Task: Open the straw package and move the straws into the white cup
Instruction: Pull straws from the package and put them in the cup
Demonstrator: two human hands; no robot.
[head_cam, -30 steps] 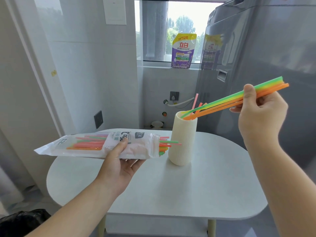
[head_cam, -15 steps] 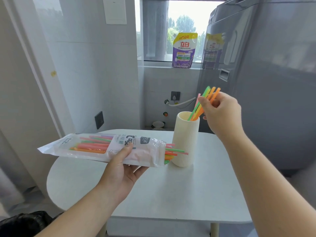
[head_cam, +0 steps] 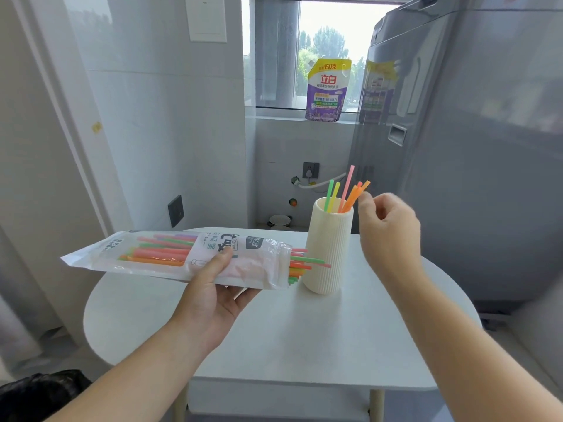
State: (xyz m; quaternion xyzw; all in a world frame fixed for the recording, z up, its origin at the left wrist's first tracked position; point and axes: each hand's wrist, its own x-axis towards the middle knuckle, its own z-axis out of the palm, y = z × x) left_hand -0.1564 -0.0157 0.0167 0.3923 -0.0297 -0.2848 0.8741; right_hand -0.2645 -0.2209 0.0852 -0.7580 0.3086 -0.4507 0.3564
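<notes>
Gripping the package (head_cam: 158, 257) from beneath, my left hand (head_cam: 213, 296) holds it level above the counter (head_cam: 304, 345), open end near the cup (head_cam: 327, 254). Straws (head_cam: 345, 193) stand in the cup; more poke from the package. My right hand (head_cam: 391, 233) hovers just beside them, loosely curled, empty.

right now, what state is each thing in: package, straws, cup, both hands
straw package: open at its right end, held level above the table
straws in package: poking out of the open end
straws in cup: standing tilted inside, tops showing
white cup: upright on the table
left hand: grips the package from below
right hand: beside the cup, loosely curled, holds nothing
</notes>
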